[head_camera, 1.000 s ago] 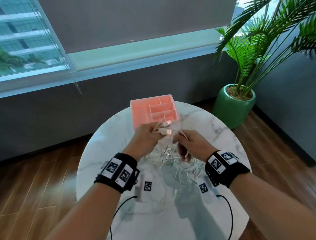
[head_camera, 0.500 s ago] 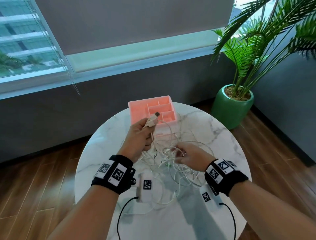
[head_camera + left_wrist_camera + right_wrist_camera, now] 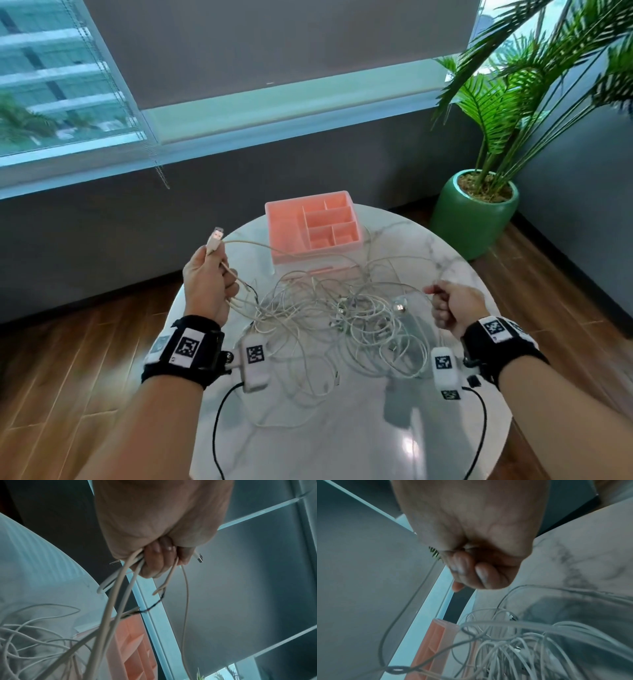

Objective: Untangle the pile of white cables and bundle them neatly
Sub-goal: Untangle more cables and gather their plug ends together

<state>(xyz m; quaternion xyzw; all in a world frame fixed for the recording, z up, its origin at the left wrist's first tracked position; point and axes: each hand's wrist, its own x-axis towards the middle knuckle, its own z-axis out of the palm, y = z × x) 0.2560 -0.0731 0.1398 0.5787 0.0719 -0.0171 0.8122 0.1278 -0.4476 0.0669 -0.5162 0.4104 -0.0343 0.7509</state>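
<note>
The left hand [image 3: 209, 284] is raised over the left edge of the round marble table [image 3: 342, 428] and grips several white cable strands, with a USB plug [image 3: 216, 236] sticking up above the fist. The right hand [image 3: 454, 308] is closed near the right edge of the table and pinches one thin cable between thumb and fingers. The tangled pile of white cables [image 3: 342, 318] lies on the table between both hands, just in front of the pink organizer box [image 3: 313, 226].

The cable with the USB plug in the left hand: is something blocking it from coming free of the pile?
Yes. The left hand grips the cable by its USB plug, but the cable runs into the tangled pile on the table, crossing other loops there. The pink organizer behind is not in its way.
</note>
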